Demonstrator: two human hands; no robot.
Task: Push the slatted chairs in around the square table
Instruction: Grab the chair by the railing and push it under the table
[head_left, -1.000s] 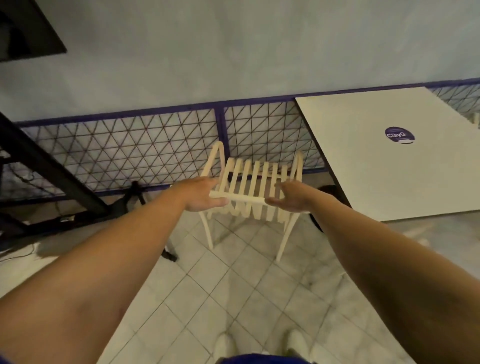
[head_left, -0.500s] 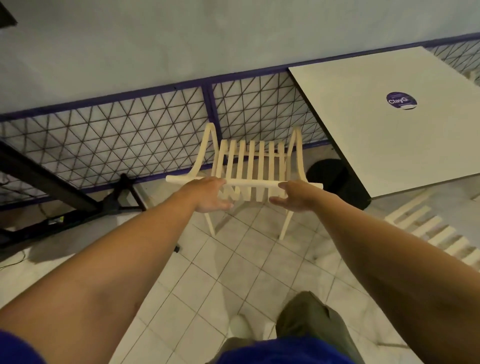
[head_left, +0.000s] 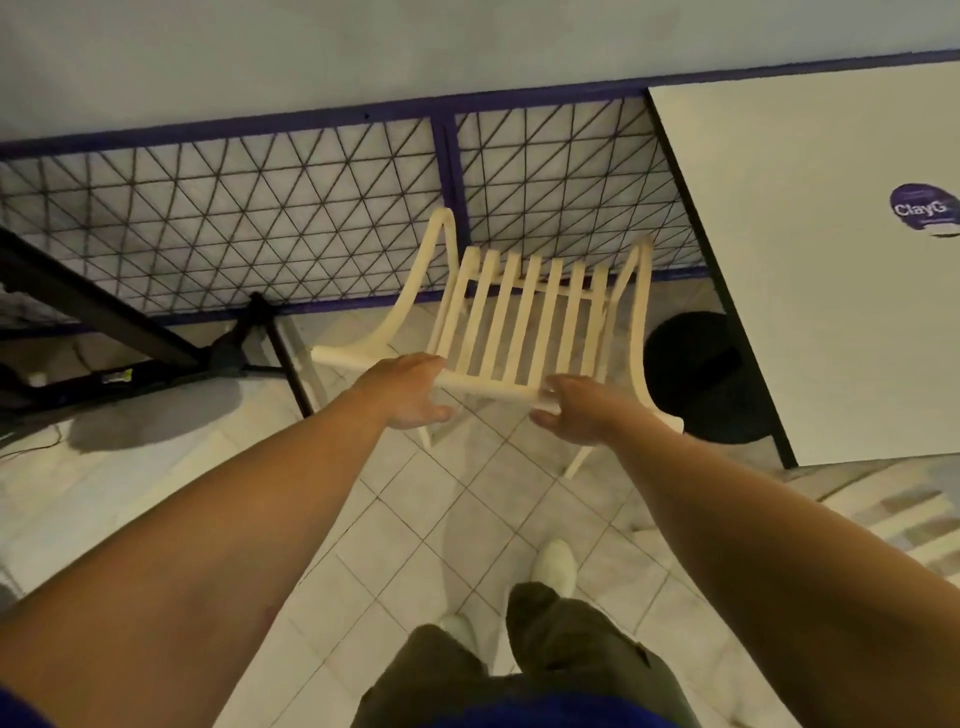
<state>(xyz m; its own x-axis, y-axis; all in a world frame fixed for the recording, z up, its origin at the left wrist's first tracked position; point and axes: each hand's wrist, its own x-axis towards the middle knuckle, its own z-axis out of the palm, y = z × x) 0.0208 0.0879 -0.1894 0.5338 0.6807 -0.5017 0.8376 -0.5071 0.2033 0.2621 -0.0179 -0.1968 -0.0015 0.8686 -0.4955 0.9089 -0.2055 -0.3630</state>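
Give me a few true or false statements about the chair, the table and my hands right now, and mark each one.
1. The left hand and the right hand both hold the top rail of the slatted chair. True.
2. The chair is tucked under the square table. False: it stands outside the table's left edge.
3. A purple sticker lies on the table top. True.
4. The fence behind the chair is solid wood. False: it is wire mesh in a purple frame.

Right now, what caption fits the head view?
Left hand and right hand hold the cream slatted chair beside the square table.
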